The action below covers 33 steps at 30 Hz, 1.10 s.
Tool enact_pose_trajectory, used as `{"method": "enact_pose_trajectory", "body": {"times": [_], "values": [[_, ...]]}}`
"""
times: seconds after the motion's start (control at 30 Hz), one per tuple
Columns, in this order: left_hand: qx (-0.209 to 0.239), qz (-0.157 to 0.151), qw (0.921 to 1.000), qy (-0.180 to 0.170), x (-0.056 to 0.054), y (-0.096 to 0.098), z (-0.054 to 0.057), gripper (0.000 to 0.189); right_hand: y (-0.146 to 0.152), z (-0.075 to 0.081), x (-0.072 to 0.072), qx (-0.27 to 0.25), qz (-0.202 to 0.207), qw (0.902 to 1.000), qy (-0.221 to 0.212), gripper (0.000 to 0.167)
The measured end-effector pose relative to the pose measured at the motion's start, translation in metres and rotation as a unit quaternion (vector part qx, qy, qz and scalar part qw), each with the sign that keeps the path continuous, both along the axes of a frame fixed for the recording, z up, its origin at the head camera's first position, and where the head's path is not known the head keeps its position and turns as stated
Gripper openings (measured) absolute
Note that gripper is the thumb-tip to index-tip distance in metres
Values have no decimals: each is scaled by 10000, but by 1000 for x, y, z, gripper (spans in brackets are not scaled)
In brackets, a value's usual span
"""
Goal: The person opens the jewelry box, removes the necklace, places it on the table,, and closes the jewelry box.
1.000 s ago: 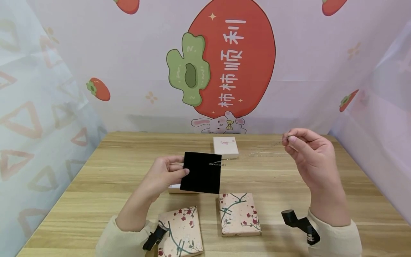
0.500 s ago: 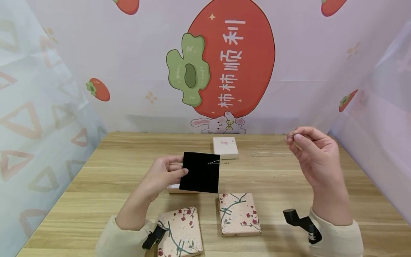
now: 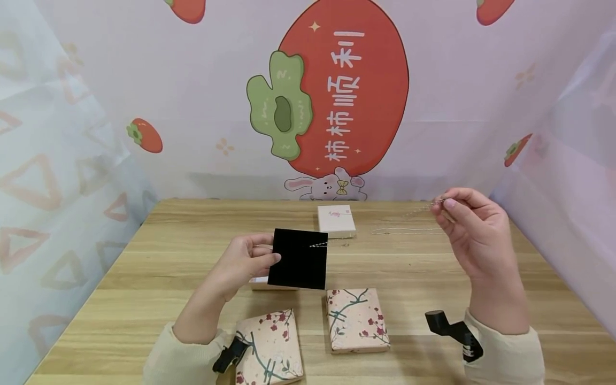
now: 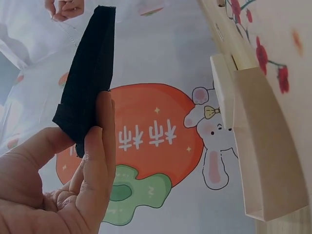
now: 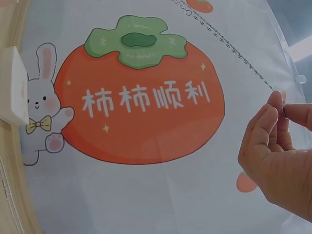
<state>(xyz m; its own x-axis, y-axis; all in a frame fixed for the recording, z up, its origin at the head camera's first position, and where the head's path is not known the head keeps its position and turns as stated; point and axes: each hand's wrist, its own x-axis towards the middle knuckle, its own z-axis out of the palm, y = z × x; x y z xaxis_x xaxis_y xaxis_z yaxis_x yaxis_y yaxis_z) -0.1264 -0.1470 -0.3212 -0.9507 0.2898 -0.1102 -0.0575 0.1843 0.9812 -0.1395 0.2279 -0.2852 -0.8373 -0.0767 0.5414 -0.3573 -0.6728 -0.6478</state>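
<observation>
My left hand (image 3: 247, 259) grips a black square pad (image 3: 298, 264) by its left edge, thumb on the front and fingers behind. The pad (image 4: 90, 73) stands nearly edge-on in the left wrist view. A thin silver chain necklace (image 3: 317, 245) crosses the pad's upper right part. Off to the right, my raised right hand (image 3: 474, 227) pinches the chain's end between thumb and fingertips. In the right wrist view the chain (image 5: 234, 47) slants taut up and left from the fingertips (image 5: 275, 100).
Behind the pad, a box (image 3: 274, 285) is partly hidden. Two flower-printed boxes, one at left (image 3: 271, 345) and one at centre (image 3: 358, 321), lie nearer. A small white box (image 3: 336, 220) stands at the back, with another fine chain (image 3: 409, 231) on the wooden table (image 3: 414, 278) beside it.
My right hand has moved slightly right and up, pulling the chain with it. The chain's two strands on the pad lie closer together. My left hand and the pad have barely moved.
</observation>
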Motion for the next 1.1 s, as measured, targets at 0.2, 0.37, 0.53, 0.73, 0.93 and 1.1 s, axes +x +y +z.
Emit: {"method": "enact_pose_trajectory", "body": {"times": [0.2, 0.37, 0.53, 0.73, 0.93, 1.1], "values": [[-158, -116, 9998, -105, -4, -3, -3, 48, 0, -1, -3, 110, 236, 9996, -53, 30], [-498, -237, 9980, -299, -14, -8, -6, 57, 1, 4, -7, 439, -37, 9985, -310, 27], [-575, -317, 9971, -375, -18, -14, -7, 56, -1, 11, -12, 905, -243, 9942, -530, 24], [-403, -375, 9977, -387, -19, -20, -11, 49, -1, 17, -17, 1141, -229, 9921, -476, 24], [-329, -367, 9980, -395, -18, -26, -12, 45, 0, 21, -19, 1400, -228, 9886, -499, 24], [-517, -358, 9974, -361, -15, -32, -11, 52, 6, 17, -19, 1792, -370, 9814, -587, 24]]}}
